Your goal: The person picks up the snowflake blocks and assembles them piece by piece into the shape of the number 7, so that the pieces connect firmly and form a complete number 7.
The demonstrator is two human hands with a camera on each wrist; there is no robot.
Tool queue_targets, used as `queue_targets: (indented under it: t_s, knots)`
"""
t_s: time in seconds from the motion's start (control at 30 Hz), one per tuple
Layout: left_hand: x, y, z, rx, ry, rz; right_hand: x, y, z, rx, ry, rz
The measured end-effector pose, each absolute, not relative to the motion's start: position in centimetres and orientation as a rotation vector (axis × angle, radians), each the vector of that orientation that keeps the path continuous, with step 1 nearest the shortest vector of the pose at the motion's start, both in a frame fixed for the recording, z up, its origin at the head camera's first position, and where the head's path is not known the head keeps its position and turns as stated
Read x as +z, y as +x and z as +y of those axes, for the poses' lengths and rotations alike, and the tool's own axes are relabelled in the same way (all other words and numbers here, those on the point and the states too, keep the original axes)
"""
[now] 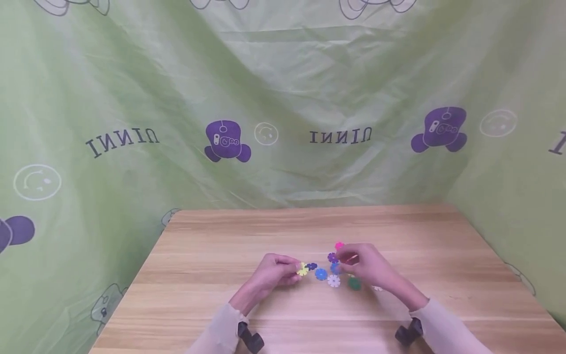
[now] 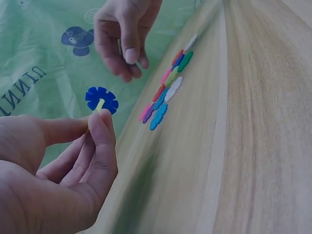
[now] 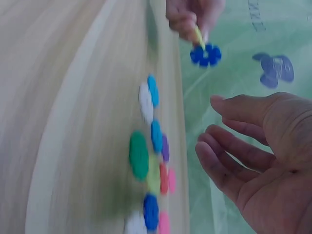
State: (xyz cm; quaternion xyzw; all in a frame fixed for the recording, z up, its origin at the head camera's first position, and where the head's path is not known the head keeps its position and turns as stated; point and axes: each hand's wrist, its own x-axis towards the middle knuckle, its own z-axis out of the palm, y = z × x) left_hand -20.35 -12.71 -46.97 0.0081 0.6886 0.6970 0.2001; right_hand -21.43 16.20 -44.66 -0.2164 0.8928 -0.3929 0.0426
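Note:
My left hand point(image 1: 275, 271) pinches a yellow notched plastic disc point(image 1: 302, 269) between thumb and fingertips. A dark blue notched disc point(image 2: 101, 100) is joined crosswise to the yellow one. Above the loose discs hangs my right hand point(image 1: 368, 265), its fingers loosely bent with nothing between them in the right wrist view. Below it on the table lie a green disc point(image 3: 139, 155), a white disc point(image 3: 146, 102), a purple disc point(image 1: 332, 257), a pink disc point(image 1: 339, 246) and light blue discs point(image 1: 321, 274). In the head view, the right hand hides part of this group.
The wooden table point(image 1: 212, 314) carries the loose discs near its middle, lying flat and close together. Behind and beside it hangs a green printed cloth point(image 1: 283, 88). A black wrist device point(image 1: 251, 338) sits at the left sleeve, another black device point(image 1: 409, 332) at the right.

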Motion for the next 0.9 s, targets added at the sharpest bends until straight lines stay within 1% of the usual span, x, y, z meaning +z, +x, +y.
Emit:
queue_targets:
  t_s: [0.23, 0.43, 0.6, 0.9]
  knots:
    - [-47.1, -20.7, -12.7, 1.975, 0.009, 1.905, -44.7, -21.9, 19.7, -1.116, -0.539, 2.832]
    - [-47.3, -20.8, -12.8, 1.980, 0.002, 1.896, -45.0, -22.1, 22.0, -1.144, -0.471, 2.823]
    - [-47.3, -20.7, -13.0, 1.992, 0.010, 1.871, -45.4, -22.3, 23.5, -1.078, -0.385, 2.864]
    - [-47.7, -20.7, -13.3, 1.999, -0.019, 1.842, -46.3, -22.4, 25.5, -0.975, -0.357, 2.908]
